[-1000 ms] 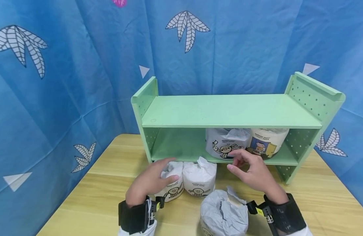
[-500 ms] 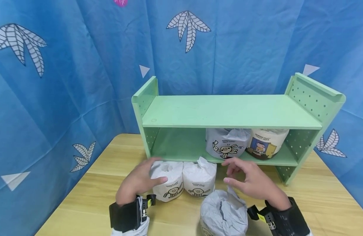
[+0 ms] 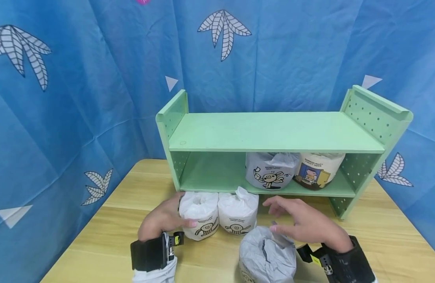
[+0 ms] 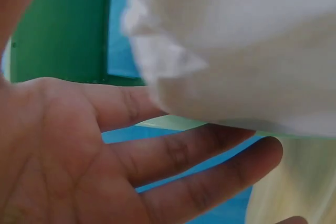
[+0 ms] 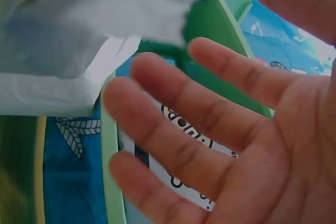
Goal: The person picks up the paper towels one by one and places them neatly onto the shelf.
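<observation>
My left hand (image 3: 166, 218) is at the left side of a white paper-wrapped toilet roll (image 3: 199, 210), thumb in front and fingers around the far side. In the left wrist view, the fingers (image 4: 184, 161) extend along the wrapped roll (image 4: 236, 51); firm contact cannot be told. A second white toilet roll (image 3: 238, 212) stands against its right side. Nearest to my right hand (image 3: 304, 222) is a grey-wrapped toilet roll (image 3: 267, 255) at the front. The right hand hovers above and to its right, its fingers (image 5: 189, 108) spread and slightly bent, holding nothing.
Behind stands a green two-tier shelf (image 3: 274, 131) with perforated sides on a wooden table (image 3: 107, 236). Its lower level bears a grey toilet roll (image 3: 270, 173) and a cream roll with a cartoon (image 3: 318, 169). A blue patterned curtain (image 3: 292, 51) hangs behind.
My left hand has moved left and closed in around the left white roll. The right hand has shifted slightly lower, its fingers opening a little. The rolls have stayed in place.
</observation>
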`<state>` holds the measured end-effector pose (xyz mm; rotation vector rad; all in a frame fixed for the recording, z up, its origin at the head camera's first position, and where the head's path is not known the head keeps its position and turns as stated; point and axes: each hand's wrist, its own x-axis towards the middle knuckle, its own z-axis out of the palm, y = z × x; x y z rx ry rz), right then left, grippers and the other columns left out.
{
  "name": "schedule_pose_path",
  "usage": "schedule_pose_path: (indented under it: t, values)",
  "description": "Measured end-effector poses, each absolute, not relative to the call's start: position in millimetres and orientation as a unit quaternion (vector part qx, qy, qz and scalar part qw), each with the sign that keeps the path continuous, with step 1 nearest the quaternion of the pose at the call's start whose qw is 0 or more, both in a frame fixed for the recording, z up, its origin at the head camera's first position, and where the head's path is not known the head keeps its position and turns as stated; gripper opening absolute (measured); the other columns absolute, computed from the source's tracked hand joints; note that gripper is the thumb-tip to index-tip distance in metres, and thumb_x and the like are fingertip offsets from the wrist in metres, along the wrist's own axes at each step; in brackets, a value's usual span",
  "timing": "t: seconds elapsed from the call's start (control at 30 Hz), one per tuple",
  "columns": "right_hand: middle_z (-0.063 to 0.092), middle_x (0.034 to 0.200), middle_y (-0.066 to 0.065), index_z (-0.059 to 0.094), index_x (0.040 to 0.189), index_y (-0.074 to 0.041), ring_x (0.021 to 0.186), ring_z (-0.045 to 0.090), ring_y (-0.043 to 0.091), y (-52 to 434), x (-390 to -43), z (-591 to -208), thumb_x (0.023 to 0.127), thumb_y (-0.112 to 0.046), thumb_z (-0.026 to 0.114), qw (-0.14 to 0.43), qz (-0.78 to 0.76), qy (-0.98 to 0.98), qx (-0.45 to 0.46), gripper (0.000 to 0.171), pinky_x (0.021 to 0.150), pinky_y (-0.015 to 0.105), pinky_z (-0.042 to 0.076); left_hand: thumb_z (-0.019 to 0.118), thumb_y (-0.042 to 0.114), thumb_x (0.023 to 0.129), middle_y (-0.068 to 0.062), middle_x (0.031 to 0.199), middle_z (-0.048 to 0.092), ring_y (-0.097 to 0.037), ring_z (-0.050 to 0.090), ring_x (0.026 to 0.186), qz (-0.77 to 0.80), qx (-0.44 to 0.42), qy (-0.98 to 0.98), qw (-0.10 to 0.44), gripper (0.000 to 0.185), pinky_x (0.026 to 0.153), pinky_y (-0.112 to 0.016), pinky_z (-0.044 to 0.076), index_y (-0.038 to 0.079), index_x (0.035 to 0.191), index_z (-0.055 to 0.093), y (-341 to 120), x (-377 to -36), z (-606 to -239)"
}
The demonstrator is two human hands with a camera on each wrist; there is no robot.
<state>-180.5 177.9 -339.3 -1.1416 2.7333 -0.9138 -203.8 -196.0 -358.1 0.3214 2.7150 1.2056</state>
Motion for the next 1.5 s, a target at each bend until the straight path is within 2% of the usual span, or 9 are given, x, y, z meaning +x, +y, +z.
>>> schedule_pose_path:
  t: [0.13,0.3,0.4,0.63,0.73,0.97,1.23,1.33,1.5]
  values:
    - [0.062,0.114,-0.005,0.051,0.132,-0.015,0.103,0.061,0.02,179.3,-179.5,-337.0,0.091,-0.041,0.066,0.048,-0.28,0.885,-0.369,0.051,0.084,0.041,0.053,0.089,0.014,0.065,-0.016,0.127,0.055,-0.034,0.049,0.119,0.443,0.18,0.874,0.085,0.088,0.106,-0.055,0.034,-0.003,0.136,0.04,-200.8,-213.0,-366.6]
    - [0.062,0.113,-0.006,0.051,0.133,-0.016,0.102,0.061,0.018,180.0,-178.8,-337.7,0.091,-0.041,0.066,0.043,-0.277,0.881,-0.382,0.051,0.083,0.039,0.053,0.086,0.012,0.067,-0.016,0.127,0.056,-0.033,0.05,0.119,0.492,0.296,0.814,0.093,0.084,0.105,-0.051,0.035,-0.004,0.136,0.042,-204.7,-227.2,-379.5]
    - [0.062,0.113,-0.007,0.05,0.133,-0.016,0.101,0.061,0.016,180.4,-178.4,-338.1,0.091,-0.04,0.066,0.037,-0.275,0.88,-0.386,0.051,0.082,0.038,0.053,0.087,0.015,0.066,-0.014,0.132,0.054,-0.033,0.048,0.123,0.498,0.328,0.797,0.092,0.088,0.106,-0.052,0.033,-0.001,0.139,0.04,-205.3,-232.6,-384.6]
    - [0.06,0.115,-0.007,0.049,0.134,-0.016,0.103,0.06,0.017,180.8,-177.3,-334.9,0.092,-0.044,0.064,0.057,-0.276,0.881,-0.38,0.053,0.083,0.038,0.053,0.089,0.019,0.064,-0.015,0.134,0.051,-0.034,0.046,0.124,0.5,0.317,0.8,0.094,0.095,0.106,-0.055,0.032,0.001,0.14,0.035,-204.3,-233.0,-386.9]
    - [0.06,0.116,-0.007,0.049,0.134,-0.017,0.103,0.06,0.017,180.4,-176.7,-333.7,0.092,-0.044,0.064,0.061,-0.275,0.882,-0.378,0.053,0.083,0.038,0.053,0.089,0.014,0.062,-0.016,0.132,0.053,-0.035,0.047,0.123,0.513,0.308,0.796,0.096,0.095,0.106,-0.054,0.032,0.0,0.14,0.037,-202.5,-232.6,-386.9]
    - [0.061,0.114,-0.008,0.049,0.134,-0.017,0.102,0.06,0.014,180.1,-175.7,-334.4,0.091,-0.044,0.064,0.04,-0.265,0.883,-0.385,0.053,0.082,0.038,0.053,0.09,0.003,0.052,-0.02,0.133,0.041,-0.036,0.039,0.124,0.478,0.151,0.859,0.106,0.116,0.108,-0.052,0.031,-0.003,0.143,0.017,-198.0,-221.4,-382.5]
    - [0.061,0.115,-0.007,0.049,0.134,-0.018,0.102,0.06,0.016,180.0,-175.8,-334.0,0.091,-0.044,0.064,0.043,-0.268,0.881,-0.388,0.053,0.083,0.039,0.053,0.09,0.016,0.058,-0.013,0.132,0.049,-0.031,0.044,0.122,0.478,0.276,0.828,0.094,0.102,0.107,-0.051,0.031,0.001,0.141,0.032,-201.3,-230.5,-387.1]
    - [0.061,0.116,-0.006,0.049,0.135,-0.017,0.103,0.061,0.018,180.2,-176.0,-333.8,0.092,-0.043,0.064,0.049,-0.273,0.879,-0.388,0.053,0.083,0.039,0.053,0.091,0.017,0.058,-0.012,0.134,0.048,-0.03,0.043,0.124,0.484,0.272,0.826,0.096,0.105,0.108,-0.052,0.03,0.003,0.143,0.03,-202.0,-230.8,-388.4]
    - [0.06,0.116,-0.006,0.048,0.135,-0.017,0.104,0.061,0.019,180.5,-176.1,-333.4,0.092,-0.044,0.064,0.054,-0.274,0.879,-0.386,0.053,0.083,0.039,0.053,0.09,0.011,0.057,-0.018,0.137,0.045,-0.036,0.04,0.127,0.497,0.239,0.829,0.098,0.111,0.109,-0.054,0.028,0.002,0.146,0.025,-204.7,-227.2,-388.6]
